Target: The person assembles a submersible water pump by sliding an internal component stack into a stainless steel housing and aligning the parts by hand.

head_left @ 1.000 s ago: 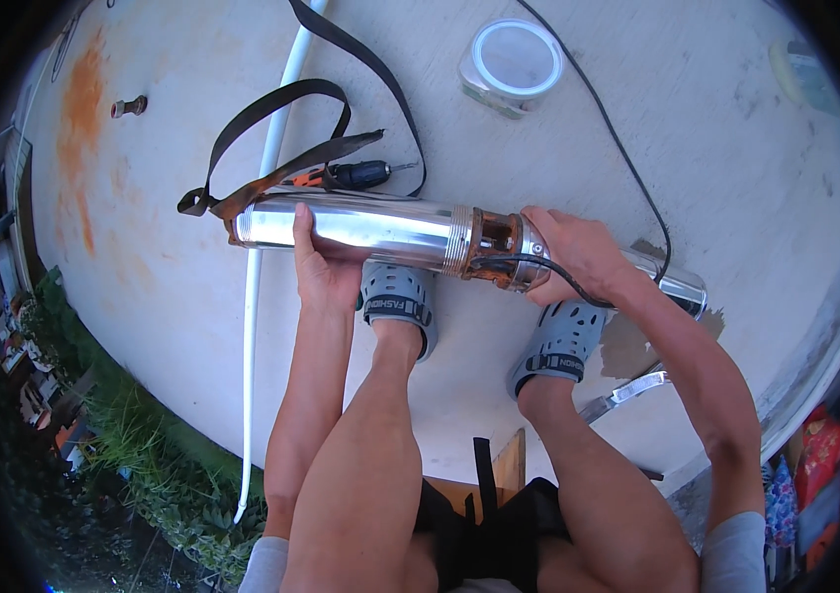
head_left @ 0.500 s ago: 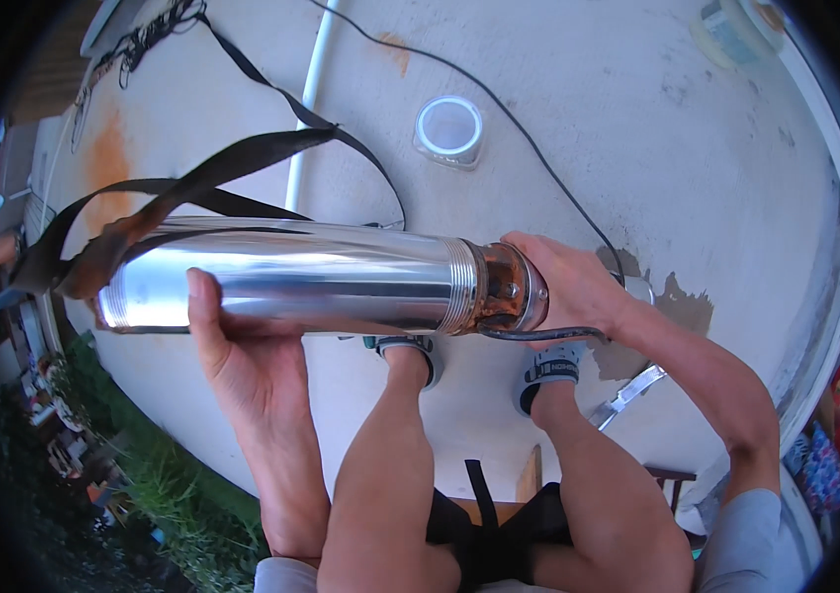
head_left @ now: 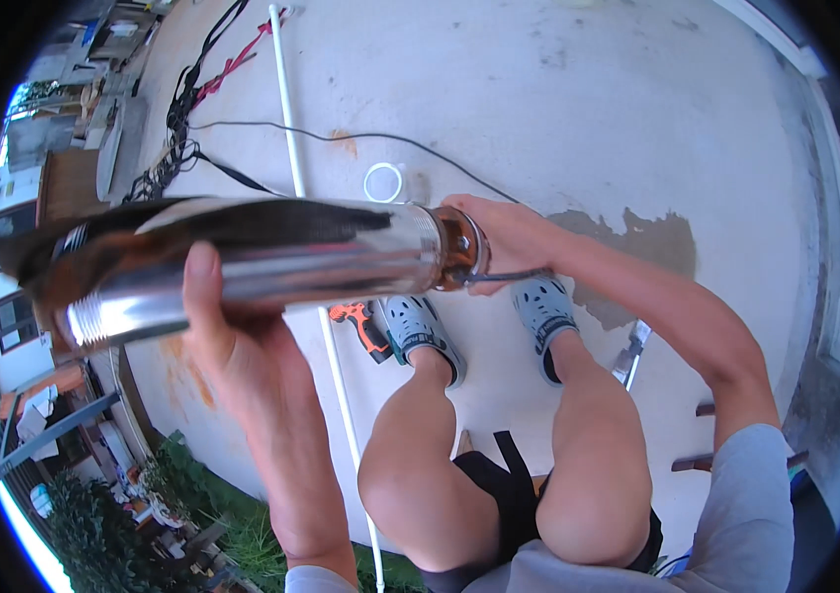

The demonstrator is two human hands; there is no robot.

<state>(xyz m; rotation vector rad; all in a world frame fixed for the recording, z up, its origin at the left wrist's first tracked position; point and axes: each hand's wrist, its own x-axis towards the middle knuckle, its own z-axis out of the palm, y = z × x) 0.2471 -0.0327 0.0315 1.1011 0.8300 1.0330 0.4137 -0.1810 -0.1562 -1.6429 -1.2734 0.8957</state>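
Observation:
A shiny steel cylinder that looks like a submersible pump (head_left: 341,267) is held across in front of me, its left end a little lower. My left hand (head_left: 266,366) supports it from below toward the left, thumb up along the near side. At the right end my right hand (head_left: 509,237) grips past the rusty collar (head_left: 457,247), its fingers partly hidden. A short black cable (head_left: 514,278) runs beside that hand. A dark strap (head_left: 34,252) hangs blurred over the cylinder's left end. Ridged rings mark both ends of the casing.
Below lies a pale concrete floor with a damp patch (head_left: 637,252). A long white pipe (head_left: 286,99), an orange-and-black power drill (head_left: 365,331), a tub with a white rim (head_left: 383,183), a metal tool (head_left: 632,351) and a dark cable (head_left: 400,138) lie around. Plants grow at left.
The cylinder's left end has tipped down, and the strap has come over its top. My view has shifted, bringing the drill and more pipe into sight. Both hands keep their hold.

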